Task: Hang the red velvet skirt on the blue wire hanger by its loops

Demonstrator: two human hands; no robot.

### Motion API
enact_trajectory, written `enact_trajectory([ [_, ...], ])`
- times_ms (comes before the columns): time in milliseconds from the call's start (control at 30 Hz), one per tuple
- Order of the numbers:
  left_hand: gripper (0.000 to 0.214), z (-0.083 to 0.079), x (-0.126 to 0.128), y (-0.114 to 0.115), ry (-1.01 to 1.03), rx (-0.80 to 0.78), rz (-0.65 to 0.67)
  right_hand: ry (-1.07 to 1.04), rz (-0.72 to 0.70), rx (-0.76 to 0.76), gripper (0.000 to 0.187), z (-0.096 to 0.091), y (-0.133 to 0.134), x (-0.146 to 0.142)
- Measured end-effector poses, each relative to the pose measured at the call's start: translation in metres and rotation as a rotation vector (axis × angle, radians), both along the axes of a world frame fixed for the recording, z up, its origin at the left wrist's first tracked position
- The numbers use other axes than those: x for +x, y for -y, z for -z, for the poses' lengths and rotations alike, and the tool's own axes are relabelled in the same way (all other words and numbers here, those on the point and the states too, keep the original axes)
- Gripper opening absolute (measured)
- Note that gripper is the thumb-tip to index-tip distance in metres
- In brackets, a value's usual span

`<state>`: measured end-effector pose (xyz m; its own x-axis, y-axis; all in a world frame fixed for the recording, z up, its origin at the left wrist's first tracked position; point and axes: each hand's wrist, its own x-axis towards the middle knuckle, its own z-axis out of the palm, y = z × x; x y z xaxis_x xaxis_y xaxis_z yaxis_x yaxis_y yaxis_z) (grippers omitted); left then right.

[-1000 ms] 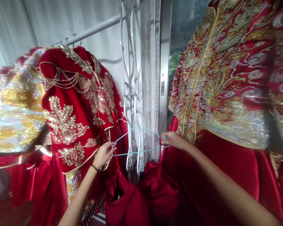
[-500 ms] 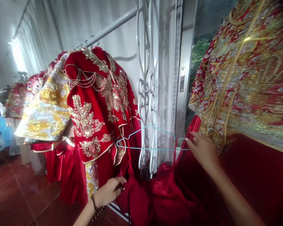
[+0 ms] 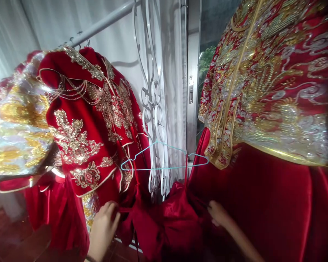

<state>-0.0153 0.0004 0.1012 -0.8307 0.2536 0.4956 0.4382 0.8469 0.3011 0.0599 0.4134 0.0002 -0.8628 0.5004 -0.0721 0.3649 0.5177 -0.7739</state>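
A thin light-blue wire hanger (image 3: 164, 160) hangs in mid view with a red satin garment (image 3: 169, 218) slung from it by thin straps. My left hand (image 3: 103, 227) grips the left edge of that red satin, below the hanger, fingers curled round the cloth. My right hand (image 3: 218, 213) pinches the satin's right side, lower than the hanger's right end. Neither hand touches the hanger.
Red jackets with gold embroidery (image 3: 90, 120) hang from a white rail (image 3: 106, 22) on the left. A large embroidered red and gold robe (image 3: 268, 83) fills the right. White ornate metalwork (image 3: 153, 109), a sheer curtain and a window frame (image 3: 192, 80) stand behind. Red tile floor lies lower left.
Both hands have left the hanger's ends and dropped to the red satin below it: the left first, the right in the last half second. The hanger now hangs free.
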Motion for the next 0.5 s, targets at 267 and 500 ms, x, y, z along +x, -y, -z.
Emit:
enact_trajectory([
  [267,0.058,0.023,-0.017,-0.009,0.394,0.496,0.000,-0.257,0.128,-0.137,0.027,-0.066,-0.016,0.018],
  [500,0.032,0.022,-0.016,-0.035,0.521,1.187,0.219,-0.635,0.037,-1.009,0.019,-0.053,-0.004,0.018],
])
